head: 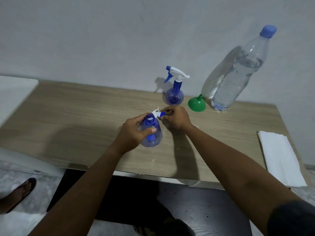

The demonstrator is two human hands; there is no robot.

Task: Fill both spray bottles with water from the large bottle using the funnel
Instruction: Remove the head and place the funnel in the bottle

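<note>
My left hand (134, 132) grips a blue see-through spray bottle (151, 133) standing on the wooden table (76, 120); its neck is uncapped. My right hand (175, 117) holds the removed white and blue spray head (158, 114) just beside that neck. A second blue spray bottle (173, 96), its trigger head screwed on, stands farther back. A green funnel (196, 103) lies mouth down to its right. The large clear water bottle (238, 70) with a blue cap stands at the back right, partly full.
A folded white paper towel (281, 157) lies near the table's right edge. A white surface (13, 94) adjoins the table at far left. A grey wall runs right behind the bottles. A sandalled foot (20, 193) rests on the floor at lower left.
</note>
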